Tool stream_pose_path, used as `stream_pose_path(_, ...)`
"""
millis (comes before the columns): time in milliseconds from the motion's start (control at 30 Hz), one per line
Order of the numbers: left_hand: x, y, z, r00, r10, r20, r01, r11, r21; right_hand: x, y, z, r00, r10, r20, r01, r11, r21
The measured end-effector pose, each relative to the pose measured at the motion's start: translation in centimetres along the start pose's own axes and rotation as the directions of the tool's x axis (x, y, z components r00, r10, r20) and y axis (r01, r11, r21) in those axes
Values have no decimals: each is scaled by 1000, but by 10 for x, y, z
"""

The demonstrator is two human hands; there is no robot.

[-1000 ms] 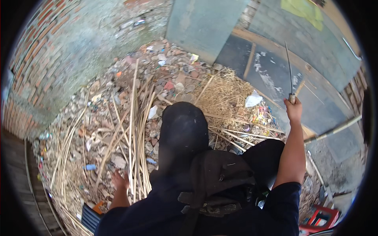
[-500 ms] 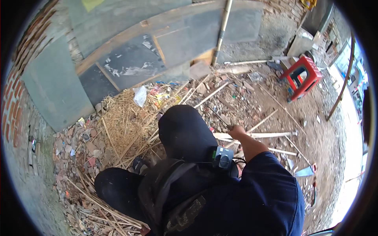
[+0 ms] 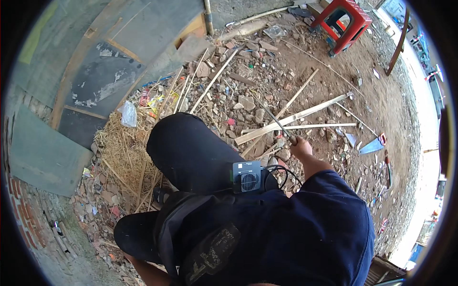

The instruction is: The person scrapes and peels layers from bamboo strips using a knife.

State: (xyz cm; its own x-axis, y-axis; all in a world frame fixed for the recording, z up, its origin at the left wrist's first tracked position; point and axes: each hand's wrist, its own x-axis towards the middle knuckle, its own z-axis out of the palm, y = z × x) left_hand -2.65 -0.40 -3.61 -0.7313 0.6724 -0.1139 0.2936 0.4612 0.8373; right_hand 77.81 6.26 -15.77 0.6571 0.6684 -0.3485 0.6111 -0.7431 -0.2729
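My right hand [image 3: 300, 148] is closed around the handle of a long, narrow, dark blade [image 3: 271, 114]. The blade slants away to the far left, over the rubble and close to a pale wooden strip [image 3: 293, 119]. My left forearm [image 3: 149, 273] shows at the lower left edge beside my bent knee. The left hand's fingers are hidden behind the leg, so what it touches or holds does not show. Several pale strips lie crossed on the ground just beyond the right hand, one of them a thin stick [image 3: 324, 126].
A hand saw [image 3: 373, 145] with a red handle lies at the right. A red plastic stool [image 3: 342, 26] stands at the far right. Straw [image 3: 121, 148] is heaped left of my knee. A small grey vented box [image 3: 246, 177] with black cables sits at my lap. Grey panels [image 3: 45, 143] lean along the left wall.
My view has turned right, bringing the saw and strips nearer its middle. The left forearm now reaches out past the knee at lower left. The right hand keeps its hold on the blade.
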Motion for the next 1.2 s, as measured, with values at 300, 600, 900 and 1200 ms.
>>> stream_pose_path(300,58,40,7,940,-217,264,309,869,-386,58,-66,31,899,-438,14,438,897,-55)
stream_pose_path(600,70,39,19,857,-215,467,470,697,-541,74,-108,69,838,-533,113,544,830,-124)
stream_pose_path(900,49,43,24,827,-189,529,530,574,-624,70,-100,57,788,-544,288,599,786,-152)
stream_pose_path(1200,42,24,6,828,-191,527,543,505,-671,57,-119,54,805,-497,323,576,785,-227)
